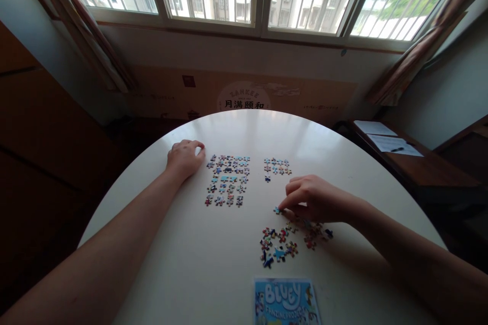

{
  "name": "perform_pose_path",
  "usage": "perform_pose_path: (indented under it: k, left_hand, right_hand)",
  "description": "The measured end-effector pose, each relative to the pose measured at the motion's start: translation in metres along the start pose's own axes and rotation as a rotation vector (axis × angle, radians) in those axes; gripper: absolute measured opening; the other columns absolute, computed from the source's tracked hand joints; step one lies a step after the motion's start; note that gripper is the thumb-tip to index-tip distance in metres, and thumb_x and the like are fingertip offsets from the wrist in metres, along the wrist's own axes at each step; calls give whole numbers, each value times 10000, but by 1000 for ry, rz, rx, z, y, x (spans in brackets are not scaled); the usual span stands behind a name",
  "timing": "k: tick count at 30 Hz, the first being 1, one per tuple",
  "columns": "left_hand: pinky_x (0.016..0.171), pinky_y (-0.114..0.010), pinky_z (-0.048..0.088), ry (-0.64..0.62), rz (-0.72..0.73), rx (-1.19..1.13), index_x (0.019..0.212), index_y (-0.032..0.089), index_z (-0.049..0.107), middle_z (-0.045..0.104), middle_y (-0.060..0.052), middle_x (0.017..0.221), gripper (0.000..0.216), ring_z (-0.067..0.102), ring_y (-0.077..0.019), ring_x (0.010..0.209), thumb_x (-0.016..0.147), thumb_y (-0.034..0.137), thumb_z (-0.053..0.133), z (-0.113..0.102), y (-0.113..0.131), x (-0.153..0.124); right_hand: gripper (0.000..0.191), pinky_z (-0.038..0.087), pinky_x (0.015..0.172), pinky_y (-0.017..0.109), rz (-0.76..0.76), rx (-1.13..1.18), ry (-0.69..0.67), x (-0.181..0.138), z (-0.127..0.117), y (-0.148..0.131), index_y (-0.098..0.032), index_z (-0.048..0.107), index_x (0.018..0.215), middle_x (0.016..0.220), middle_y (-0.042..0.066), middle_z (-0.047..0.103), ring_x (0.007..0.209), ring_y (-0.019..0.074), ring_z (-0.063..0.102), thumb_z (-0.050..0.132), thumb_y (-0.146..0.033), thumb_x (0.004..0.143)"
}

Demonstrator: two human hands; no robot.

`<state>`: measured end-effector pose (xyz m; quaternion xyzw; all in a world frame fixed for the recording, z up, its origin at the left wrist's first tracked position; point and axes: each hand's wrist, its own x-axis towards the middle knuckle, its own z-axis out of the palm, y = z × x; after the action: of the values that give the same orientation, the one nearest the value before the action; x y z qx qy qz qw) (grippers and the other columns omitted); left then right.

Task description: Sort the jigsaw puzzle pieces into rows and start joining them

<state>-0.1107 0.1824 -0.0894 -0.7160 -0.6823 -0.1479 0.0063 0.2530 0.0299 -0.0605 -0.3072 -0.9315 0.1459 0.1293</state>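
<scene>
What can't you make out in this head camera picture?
Head view, all four:
Anything beneath the right hand: hidden by the hand itself.
Lower end of the Bluey card: cut off by the bottom edge.
Writing on the papers: too small.
Bottom of the wall banner: hidden behind the white table.

"BLUEY", "FANZINE PROJECT" on flat rectangular blue card [286, 300], "ZANKEE", "月满颐和" on long beige rectangular panel [244, 89], panel's smaller print unreadable

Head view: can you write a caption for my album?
Right hand touches a small, bluish jigsaw piece on a round white table; the left hand rests beside colourful puzzle rows.
</scene>
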Motion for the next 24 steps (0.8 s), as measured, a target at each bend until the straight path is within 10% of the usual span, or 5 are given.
perform_pose_path:
  k: [16, 24]
  left_hand:
    - [1058, -491, 452, -3, -8, 4, 1196, 247, 739, 654, -123, 1341, 413, 565, -371, 1229, 924, 406, 472, -1, 1, 0]
    - [1049, -493, 455, -4, -9, 6, 1196, 250, 738, 651, -122, 1346, 410, 567, -372, 1230, 933, 408, 467, -2, 2, 0]
  right_hand:
    - [177, 467, 754, 275, -22, 26, -41, -2, -5, 9, -304, 812, 1029, 879, 9, 714, 780, 124, 625, 637, -284, 1005]
    - [157, 516, 780, 332, 412, -95, 283, 6, 18, 14, -254, 823, 954, 877, 34, 761, 851, 193, 688, 670, -282, 933]
